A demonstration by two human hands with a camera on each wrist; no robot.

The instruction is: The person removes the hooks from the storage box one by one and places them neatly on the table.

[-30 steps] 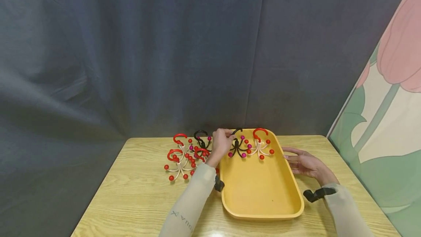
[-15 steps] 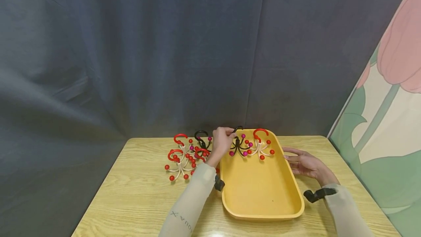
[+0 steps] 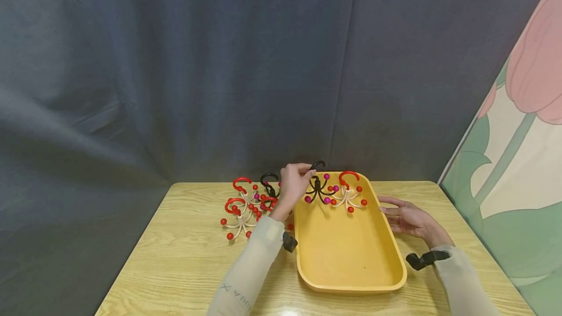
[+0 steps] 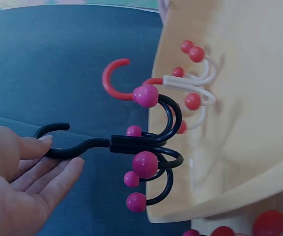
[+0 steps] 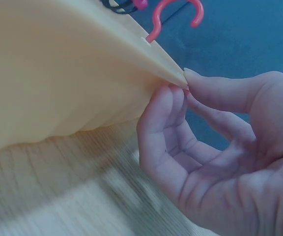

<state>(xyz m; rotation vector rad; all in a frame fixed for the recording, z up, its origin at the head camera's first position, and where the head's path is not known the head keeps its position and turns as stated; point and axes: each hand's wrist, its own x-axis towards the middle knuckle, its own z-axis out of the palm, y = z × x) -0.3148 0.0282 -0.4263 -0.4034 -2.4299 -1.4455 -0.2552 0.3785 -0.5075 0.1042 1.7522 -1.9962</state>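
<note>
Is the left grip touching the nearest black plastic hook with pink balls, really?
Touching. In the left wrist view, the left grip holds the black hook, its fingers against the curved end.

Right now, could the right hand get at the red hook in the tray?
Probably yes, if the right hand lets go of the tray's rim: only that edge lies between it and the red hook.

Black hook (image 4: 131, 143), magenta balls (image 4: 145, 164), yellow tray (image 3: 347, 257)
</note>
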